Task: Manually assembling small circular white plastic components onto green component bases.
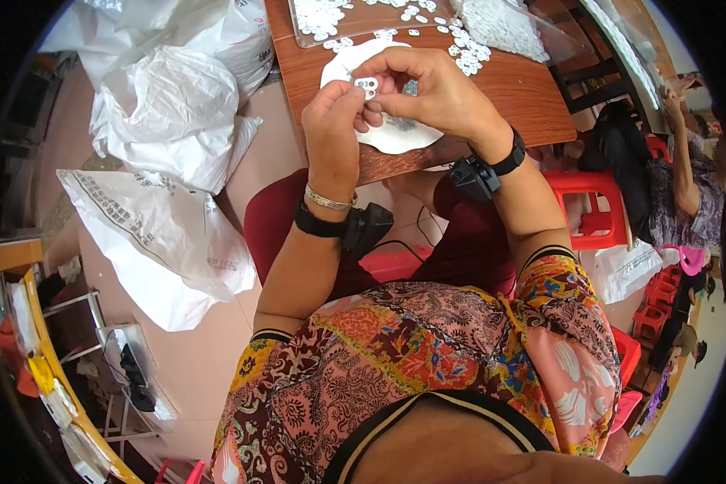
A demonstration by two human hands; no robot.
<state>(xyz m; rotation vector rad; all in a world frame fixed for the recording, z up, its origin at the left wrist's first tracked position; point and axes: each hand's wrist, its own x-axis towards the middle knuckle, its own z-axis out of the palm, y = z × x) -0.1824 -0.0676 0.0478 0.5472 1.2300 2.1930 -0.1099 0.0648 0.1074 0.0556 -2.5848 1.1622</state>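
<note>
One bright, flowery cloth shirt point(403, 355) is nearest my camera. Over the brown wooden counter point(524, 101), the left hand point(332, 121) pinches a small, flat white piece with holes point(366, 85); I can't tell if the right hand point(448, 93) grips it too.

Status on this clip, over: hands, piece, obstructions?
Left hand pinching small white piece with holes. Right hand close against it, contact unclear. Flat white item underneath. Loose white pieces beyond, not blocking.

Bright light; the edges bend into black.
</note>
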